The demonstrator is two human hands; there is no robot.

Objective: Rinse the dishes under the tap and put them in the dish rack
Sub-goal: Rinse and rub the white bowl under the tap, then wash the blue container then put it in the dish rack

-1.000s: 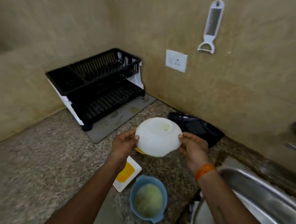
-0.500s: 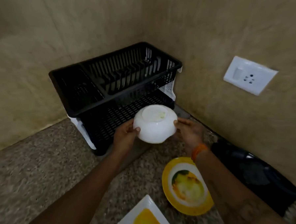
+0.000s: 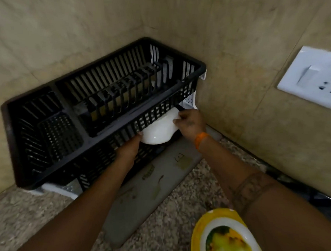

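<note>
1. While both hands hold it, the white bowl (image 3: 158,129) sits upside down, partly under the front edge of the black dish rack's (image 3: 96,106) upper tier, at the lower shelf's right end.
2. The left hand (image 3: 128,149) grips the bowl's left side, thumb against it; its other fingers are hidden.
3. The right hand (image 3: 189,123) pinches the bowl's right side with curled fingers.
4. A grey drip tray (image 3: 147,191) lies under the rack on the speckled counter (image 3: 184,232).
5. A yellow-rimmed dirty plate (image 3: 225,241) lies near the right forearm.
</note>
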